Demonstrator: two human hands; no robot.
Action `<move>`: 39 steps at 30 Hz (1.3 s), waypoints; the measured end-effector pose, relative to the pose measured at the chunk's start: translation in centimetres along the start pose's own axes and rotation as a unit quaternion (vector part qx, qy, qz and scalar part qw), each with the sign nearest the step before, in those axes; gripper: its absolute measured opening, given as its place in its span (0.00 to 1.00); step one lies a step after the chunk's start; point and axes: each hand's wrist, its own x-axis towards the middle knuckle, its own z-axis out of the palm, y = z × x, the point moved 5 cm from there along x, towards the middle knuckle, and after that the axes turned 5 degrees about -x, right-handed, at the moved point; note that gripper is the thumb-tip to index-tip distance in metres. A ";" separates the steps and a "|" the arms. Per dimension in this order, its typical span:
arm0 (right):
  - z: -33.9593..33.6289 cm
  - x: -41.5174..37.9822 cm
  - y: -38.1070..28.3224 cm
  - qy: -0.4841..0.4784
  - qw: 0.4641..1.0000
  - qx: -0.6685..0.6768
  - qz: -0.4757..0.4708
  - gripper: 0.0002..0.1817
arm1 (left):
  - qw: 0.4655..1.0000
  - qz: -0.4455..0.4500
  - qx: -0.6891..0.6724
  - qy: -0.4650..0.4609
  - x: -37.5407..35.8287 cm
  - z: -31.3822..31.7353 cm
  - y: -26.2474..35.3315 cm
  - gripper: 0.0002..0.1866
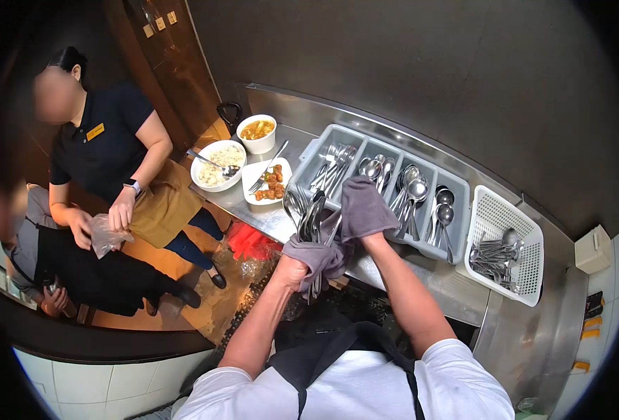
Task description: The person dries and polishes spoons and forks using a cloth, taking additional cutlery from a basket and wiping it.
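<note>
A bundle of forks and other cutlery [311, 215] stands upright in my left hand [293, 271], which is wrapped round it through a purple-grey cloth [315, 256]. Under another part of the cloth [367, 207], my right hand [374, 238] is mostly covered, so its fingers are hidden. It is to the right of the bundle, over the near edge of the grey divided tray [463, 210]. Forks [334, 166] lie in the tray's left compartment, and spoons [414, 189] fill the compartments to the right.
A white perforated basket [533, 245] of cutlery stands right of the tray. To the left are a soup bowl [257, 133], a rice bowl [208, 183] and a plate of food [276, 183]. One person [106, 147] holds a clear bag; another person [36, 238] stands beside.
</note>
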 end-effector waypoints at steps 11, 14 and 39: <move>0.6 -0.4 -4.1 -0.168 0.985 -0.024 0.003 0.09 | 0.994 0.064 0.093 0.012 1.2 -1.8 -0.5 0.05; -1.4 -0.2 -6.4 -0.225 0.966 -0.029 -0.121 0.09 | 0.999 0.029 0.012 0.038 2.3 -2.4 -0.3 0.06; 1.0 -0.3 -2.3 -0.150 0.986 -0.070 -0.015 0.08 | 0.980 0.082 0.178 0.032 0.6 -2.1 -0.4 0.04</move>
